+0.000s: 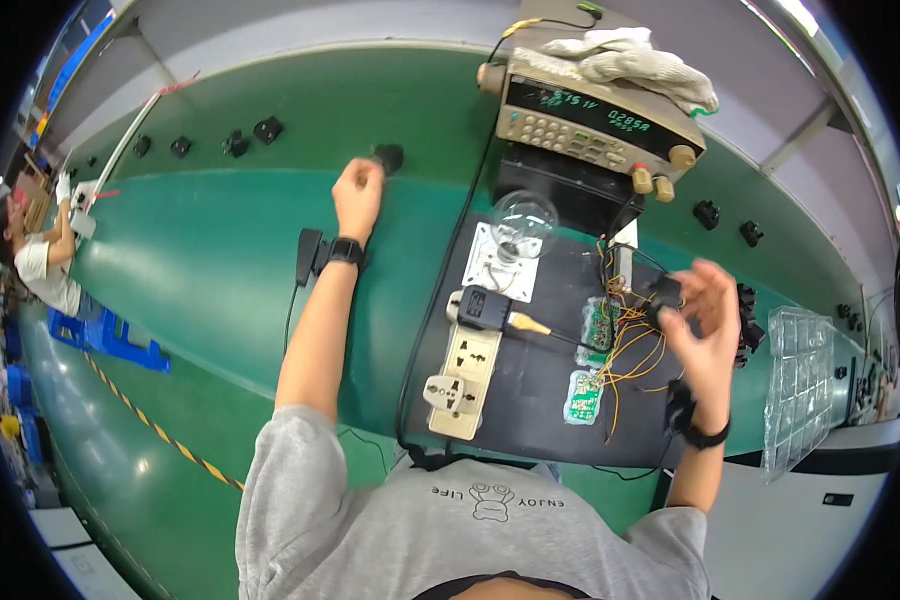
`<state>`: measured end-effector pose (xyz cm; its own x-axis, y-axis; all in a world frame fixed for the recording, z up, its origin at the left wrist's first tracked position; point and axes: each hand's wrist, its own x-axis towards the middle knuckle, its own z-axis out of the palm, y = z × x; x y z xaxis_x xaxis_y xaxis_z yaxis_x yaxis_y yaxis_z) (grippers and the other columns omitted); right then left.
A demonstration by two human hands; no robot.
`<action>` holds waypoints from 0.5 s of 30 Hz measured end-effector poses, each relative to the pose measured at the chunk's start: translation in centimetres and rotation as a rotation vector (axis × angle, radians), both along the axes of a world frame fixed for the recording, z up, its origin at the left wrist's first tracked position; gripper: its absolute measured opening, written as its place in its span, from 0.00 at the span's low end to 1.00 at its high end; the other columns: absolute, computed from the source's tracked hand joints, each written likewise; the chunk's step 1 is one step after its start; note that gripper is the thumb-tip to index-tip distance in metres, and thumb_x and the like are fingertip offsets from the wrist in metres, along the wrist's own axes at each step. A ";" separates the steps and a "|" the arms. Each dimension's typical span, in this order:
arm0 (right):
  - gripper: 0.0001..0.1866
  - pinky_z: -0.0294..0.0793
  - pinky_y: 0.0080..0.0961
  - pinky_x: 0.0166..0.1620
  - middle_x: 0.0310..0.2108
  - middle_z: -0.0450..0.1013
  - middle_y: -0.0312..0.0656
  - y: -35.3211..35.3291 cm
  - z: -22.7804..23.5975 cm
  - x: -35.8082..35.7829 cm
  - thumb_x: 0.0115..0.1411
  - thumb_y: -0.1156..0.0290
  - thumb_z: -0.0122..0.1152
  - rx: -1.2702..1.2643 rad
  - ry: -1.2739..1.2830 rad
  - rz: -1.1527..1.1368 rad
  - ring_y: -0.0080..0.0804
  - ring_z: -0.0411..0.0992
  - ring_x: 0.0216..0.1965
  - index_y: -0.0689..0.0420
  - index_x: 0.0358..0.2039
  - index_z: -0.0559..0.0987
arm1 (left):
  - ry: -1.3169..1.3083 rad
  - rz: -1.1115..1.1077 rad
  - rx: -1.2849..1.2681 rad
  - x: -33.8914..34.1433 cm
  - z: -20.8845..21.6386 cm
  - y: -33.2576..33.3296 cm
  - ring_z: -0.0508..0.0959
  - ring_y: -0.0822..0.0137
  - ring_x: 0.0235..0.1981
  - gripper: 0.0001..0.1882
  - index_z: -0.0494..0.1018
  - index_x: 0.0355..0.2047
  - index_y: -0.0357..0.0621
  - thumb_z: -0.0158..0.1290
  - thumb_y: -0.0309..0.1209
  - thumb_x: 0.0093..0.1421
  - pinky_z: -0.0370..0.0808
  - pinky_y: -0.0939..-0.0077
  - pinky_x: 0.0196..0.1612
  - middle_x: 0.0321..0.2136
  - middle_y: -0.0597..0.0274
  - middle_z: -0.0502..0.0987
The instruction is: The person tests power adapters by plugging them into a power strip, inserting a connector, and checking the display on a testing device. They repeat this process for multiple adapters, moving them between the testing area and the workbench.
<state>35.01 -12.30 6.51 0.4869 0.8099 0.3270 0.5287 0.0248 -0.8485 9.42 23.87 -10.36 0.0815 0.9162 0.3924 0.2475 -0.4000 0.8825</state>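
While the head view looks down on a green conveyor bench (220, 240), the left hand (358, 195) reaches far forward, fingers closed about a small black adapter (388, 157) at the belt's far edge; whether it is lifted or resting cannot be told. The right hand (705, 320) pinches a second black adapter (662, 293) above the black test mat (560, 400), beside the yellow-wired circuit boards (598, 330). The step in hand appears to be handling one unit at the test fixture and another at the belt; the next move calls for steady alignment among loose leads. At right, a clear blister tray (800, 380) shows no contents that can be made out.
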 end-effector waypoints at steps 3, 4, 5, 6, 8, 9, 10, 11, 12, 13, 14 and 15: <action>0.33 0.65 0.19 0.42 0.45 0.72 0.45 -0.3 -0.9 -5.3 0.43 0.78 0.67 -0.083 0.019 0.237 0.25 0.69 0.42 0.62 0.51 0.65 | -0.019 -0.088 0.106 0.2 0.4 0.4 0.77 0.72 0.30 0.09 0.74 0.31 0.37 0.50 0.30 0.58 0.72 0.79 0.39 0.26 0.61 0.78; 0.32 0.66 0.20 0.42 0.45 0.73 0.46 -0.3 -1.3 -7.0 0.43 0.79 0.68 -0.072 0.026 0.293 0.27 0.70 0.43 0.63 0.51 0.67 | -0.015 -0.124 0.095 0.4 1.4 -0.2 0.77 0.71 0.29 0.09 0.75 0.31 0.37 0.50 0.31 0.58 0.71 0.79 0.40 0.25 0.62 0.78; 0.32 0.67 0.21 0.42 0.45 0.73 0.46 -0.4 -1.3 -8.8 0.42 0.79 0.69 -0.096 -0.078 0.342 0.30 0.71 0.42 0.63 0.49 0.68 | -0.029 -0.157 0.052 0.5 2.1 -1.0 0.76 0.73 0.29 0.09 0.75 0.31 0.37 0.50 0.31 0.58 0.71 0.80 0.38 0.24 0.62 0.78; 0.31 0.67 0.22 0.42 0.45 0.74 0.46 -0.2 -1.1 -10.2 0.41 0.79 0.70 -0.109 -0.189 0.394 0.32 0.72 0.41 0.63 0.48 0.70 | -0.052 -0.189 0.019 0.7 2.8 -1.8 0.76 0.74 0.29 0.09 0.75 0.30 0.36 0.51 0.31 0.58 0.70 0.81 0.37 0.24 0.63 0.78; 0.29 0.68 0.25 0.42 0.44 0.74 0.46 0.9 -1.9 -11.8 0.40 0.77 0.71 -0.068 -0.355 0.516 0.37 0.72 0.41 0.64 0.45 0.73 | -0.109 -0.192 -0.114 0.6 3.2 -3.1 0.75 0.77 0.27 0.08 0.75 0.30 0.37 0.51 0.30 0.57 0.69 0.83 0.34 0.24 0.63 0.78; 0.27 0.68 0.28 0.41 0.44 0.74 0.47 1.3 -2.5 -12.6 0.40 0.77 0.71 -0.055 -0.381 0.533 0.40 0.72 0.39 0.64 0.44 0.74 | -0.186 -0.219 -0.110 0.2 2.8 -3.5 0.74 0.79 0.27 0.08 0.75 0.29 0.38 0.51 0.30 0.58 0.67 0.85 0.31 0.23 0.64 0.78; 0.27 0.68 0.28 0.41 0.44 0.74 0.47 1.6 -2.6 -13.1 0.40 0.77 0.71 -0.061 -0.381 0.552 0.40 0.72 0.39 0.64 0.44 0.74 | -0.189 -0.201 -0.117 -0.4 2.6 -3.9 0.74 0.79 0.27 0.08 0.75 0.29 0.38 0.51 0.30 0.58 0.67 0.85 0.31 0.23 0.64 0.78; 0.27 0.68 0.29 0.40 0.44 0.74 0.47 1.9 -2.6 -13.6 0.40 0.77 0.71 -0.051 -0.448 0.565 0.40 0.72 0.39 0.65 0.44 0.74 | -0.247 -0.197 -0.146 -1.0 2.3 -4.5 0.74 0.79 0.27 0.07 0.75 0.29 0.38 0.51 0.29 0.58 0.67 0.85 0.31 0.23 0.65 0.78; 0.27 0.68 0.29 0.40 0.43 0.73 0.47 2.1 -2.6 -14.0 0.39 0.77 0.71 -0.039 -0.517 0.576 0.40 0.71 0.38 0.65 0.44 0.74 | -0.306 -0.196 -0.171 -1.4 2.1 -4.9 0.74 0.79 0.26 0.07 0.75 0.29 0.38 0.51 0.29 0.58 0.67 0.85 0.31 0.22 0.65 0.77; 0.27 0.66 0.30 0.37 0.43 0.72 0.47 2.3 -2.3 -14.4 0.39 0.77 0.70 -0.039 -0.564 0.595 0.40 0.70 0.36 0.65 0.43 0.75 | -0.361 -0.231 -0.162 -1.8 1.6 -5.0 0.74 0.78 0.26 0.08 0.75 0.30 0.38 0.52 0.31 0.58 0.67 0.85 0.31 0.22 0.66 0.77; 0.27 0.66 0.30 0.37 0.43 0.72 0.47 2.3 -2.0 -14.8 0.39 0.77 0.70 -0.045 -0.568 0.601 0.40 0.70 0.36 0.65 0.43 0.75 | -0.367 -0.226 -0.166 -1.9 1.7 -5.6 0.74 0.78 0.26 0.08 0.75 0.30 0.38 0.52 0.31 0.58 0.67 0.85 0.31 0.22 0.66 0.77; 0.27 0.66 0.30 0.36 0.44 0.72 0.46 2.2 -1.6 -15.4 0.39 0.77 0.70 -0.089 -0.664 0.595 0.39 0.69 0.35 0.66 0.43 0.74 | -0.226 -0.201 -0.197 -1.9 2.3 -6.8 0.74 0.78 0.25 0.09 0.75 0.30 0.37 0.52 0.32 0.58 0.68 0.85 0.31 0.22 0.65 0.77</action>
<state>19.57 -10.14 4.95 -0.2888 0.9038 0.3159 0.8321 0.4001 -0.3841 7.53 17.09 -8.11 0.1993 0.9505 0.2384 -0.0287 -0.2375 0.9710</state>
